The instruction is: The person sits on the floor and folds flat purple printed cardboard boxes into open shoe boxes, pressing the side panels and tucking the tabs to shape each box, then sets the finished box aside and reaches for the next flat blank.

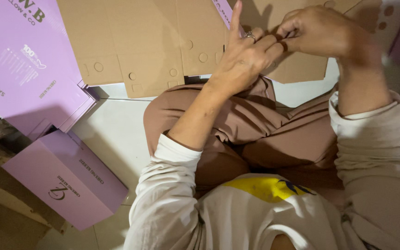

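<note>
Cardboard blanks (149, 46), brown, flat and die-cut with small round holes and tabs, lie on the white floor (116, 134) ahead of the knees. Above them the left hand (248, 53), ringed, forefinger raised, meets the right hand (322, 30), whose curled fingers pinch something too small and blurred to identify.
</note>
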The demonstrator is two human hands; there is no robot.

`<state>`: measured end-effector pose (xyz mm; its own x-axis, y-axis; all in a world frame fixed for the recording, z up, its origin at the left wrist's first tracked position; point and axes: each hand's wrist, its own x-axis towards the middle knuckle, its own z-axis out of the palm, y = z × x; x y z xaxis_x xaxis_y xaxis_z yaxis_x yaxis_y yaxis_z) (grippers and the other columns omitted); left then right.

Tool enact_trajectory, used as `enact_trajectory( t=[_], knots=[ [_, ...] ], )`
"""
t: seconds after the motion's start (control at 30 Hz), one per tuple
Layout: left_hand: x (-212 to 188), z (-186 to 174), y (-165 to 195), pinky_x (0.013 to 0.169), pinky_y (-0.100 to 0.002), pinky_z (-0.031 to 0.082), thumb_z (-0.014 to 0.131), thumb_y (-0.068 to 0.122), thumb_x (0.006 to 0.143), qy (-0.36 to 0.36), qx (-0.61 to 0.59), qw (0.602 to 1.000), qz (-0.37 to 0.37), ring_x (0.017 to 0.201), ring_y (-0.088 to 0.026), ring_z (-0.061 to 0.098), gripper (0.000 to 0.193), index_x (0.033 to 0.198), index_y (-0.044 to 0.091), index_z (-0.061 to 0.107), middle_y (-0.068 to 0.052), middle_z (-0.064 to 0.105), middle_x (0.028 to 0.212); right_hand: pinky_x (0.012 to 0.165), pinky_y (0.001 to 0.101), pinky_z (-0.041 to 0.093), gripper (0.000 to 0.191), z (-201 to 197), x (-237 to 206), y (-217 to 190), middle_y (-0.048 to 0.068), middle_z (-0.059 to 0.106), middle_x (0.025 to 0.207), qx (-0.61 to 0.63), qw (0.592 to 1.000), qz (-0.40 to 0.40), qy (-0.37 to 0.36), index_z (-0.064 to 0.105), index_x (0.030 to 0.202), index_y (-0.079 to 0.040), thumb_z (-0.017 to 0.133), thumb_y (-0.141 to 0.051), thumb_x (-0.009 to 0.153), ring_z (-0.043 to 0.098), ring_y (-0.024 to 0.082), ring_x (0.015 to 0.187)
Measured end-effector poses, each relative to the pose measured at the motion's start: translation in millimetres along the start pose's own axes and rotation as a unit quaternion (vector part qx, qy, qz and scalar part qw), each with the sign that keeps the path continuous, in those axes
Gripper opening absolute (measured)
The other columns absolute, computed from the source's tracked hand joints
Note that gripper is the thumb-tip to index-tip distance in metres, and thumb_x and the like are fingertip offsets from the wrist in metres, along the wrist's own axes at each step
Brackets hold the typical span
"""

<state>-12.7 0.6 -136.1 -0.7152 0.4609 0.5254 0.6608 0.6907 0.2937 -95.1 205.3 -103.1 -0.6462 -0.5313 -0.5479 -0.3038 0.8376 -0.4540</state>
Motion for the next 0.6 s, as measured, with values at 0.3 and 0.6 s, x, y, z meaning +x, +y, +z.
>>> enact_trajectory(
  t=[0.3,0.6],
  knots=[
    [5,-6,-3,0.117,-0.077,0.009,0.071,0.012,0.081,-0.051,0.026,0.995,-0.086,0.107,-0.030,0.060,0.010,0.089,0.009,0.068,-0.004,0.070,0.093,0.090,0.0445,0.054,0.017,28,-1,1,0.015,0.072,0.101,-0.059,0.982,-0.074,0.166,0.075,0.099,-0.001,0.072,-0.015,0.091,0.069,0.033,0.094],
    [1,5,-1,0.121,-0.075,0.010,0.067,0.003,0.088,-0.019,-0.030,0.999,-0.039,0.105,-0.025,0.058,0.010,0.094,0.011,0.071,-0.001,0.067,0.088,0.090,0.0441,0.053,0.022,23,-2,7,0.012,0.073,0.107,-0.039,0.991,-0.055,0.120,0.076,0.109,-0.006,0.071,-0.021,0.095,0.069,0.031,0.096]
  ],
)
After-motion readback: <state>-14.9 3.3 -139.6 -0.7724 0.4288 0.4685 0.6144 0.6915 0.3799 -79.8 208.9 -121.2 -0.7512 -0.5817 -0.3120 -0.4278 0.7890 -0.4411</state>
